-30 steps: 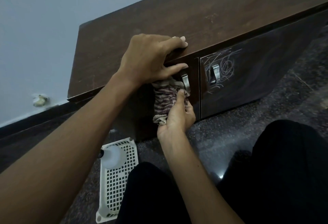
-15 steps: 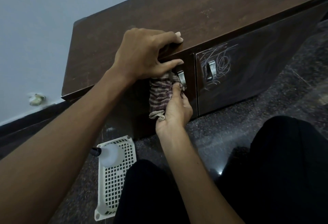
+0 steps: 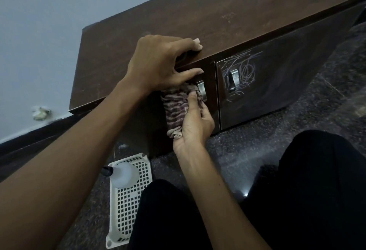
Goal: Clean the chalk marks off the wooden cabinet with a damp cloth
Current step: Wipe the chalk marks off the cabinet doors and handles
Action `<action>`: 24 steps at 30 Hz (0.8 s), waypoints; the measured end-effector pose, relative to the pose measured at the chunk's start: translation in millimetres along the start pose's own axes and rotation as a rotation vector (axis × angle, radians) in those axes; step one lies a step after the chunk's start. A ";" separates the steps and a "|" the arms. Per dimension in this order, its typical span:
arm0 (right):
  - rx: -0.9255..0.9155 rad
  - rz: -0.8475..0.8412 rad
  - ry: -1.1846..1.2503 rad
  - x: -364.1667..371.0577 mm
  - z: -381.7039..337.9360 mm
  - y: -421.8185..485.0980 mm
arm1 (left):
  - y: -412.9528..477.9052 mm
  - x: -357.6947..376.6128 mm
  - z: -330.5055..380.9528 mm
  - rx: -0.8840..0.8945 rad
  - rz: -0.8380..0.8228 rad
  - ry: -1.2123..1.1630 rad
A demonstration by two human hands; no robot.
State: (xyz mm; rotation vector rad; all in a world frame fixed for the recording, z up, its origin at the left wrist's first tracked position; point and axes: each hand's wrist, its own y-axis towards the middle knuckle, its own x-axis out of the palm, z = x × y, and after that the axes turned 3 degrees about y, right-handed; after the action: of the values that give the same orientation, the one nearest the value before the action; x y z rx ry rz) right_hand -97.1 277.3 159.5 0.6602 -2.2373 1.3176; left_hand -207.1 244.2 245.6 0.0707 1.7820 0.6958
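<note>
A low dark wooden cabinet [image 3: 227,12] stands against the wall. My left hand [image 3: 158,65] grips the front edge of its top, fingers on top and thumb under the lip. My right hand [image 3: 195,123] presses a bunched striped cloth [image 3: 175,107] against the left door, just left of that door's metal handle [image 3: 202,90]. White chalk scribbles [image 3: 242,71] cover the upper left corner of the right door, around its handle [image 3: 233,80].
A white plastic lattice basket [image 3: 126,208] lies on the dark speckled floor [image 3: 257,140] at the lower left, with a translucent squeeze bottle [image 3: 123,174] on it. My knees in black trousers [image 3: 316,180] fill the lower right. A pale wall [image 3: 39,31] stands behind.
The view has drifted slightly. My right hand and the cloth stay pressed beside the left handle, shifting only a little; my left hand keeps its grip on the top edge.
</note>
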 end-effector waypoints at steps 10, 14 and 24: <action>0.119 0.147 -0.089 -34.1 22.6 34.7 | 0.1 -2.4 -1.2 0.000 -0.015 0.002; 0.088 0.163 -0.111 -43.0 26.0 42.9 | -0.1 -0.7 -1.3 0.000 -0.030 0.002; -0.221 -0.113 -0.194 -13.7 15.3 15.0 | 0.0 -0.4 -0.7 -0.005 -0.024 -0.003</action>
State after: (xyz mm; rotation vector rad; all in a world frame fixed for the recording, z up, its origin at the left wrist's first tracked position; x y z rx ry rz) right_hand -97.7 272.5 134.5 0.8479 -2.4140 0.9702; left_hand -207.6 243.7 246.0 0.0470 1.7756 0.6829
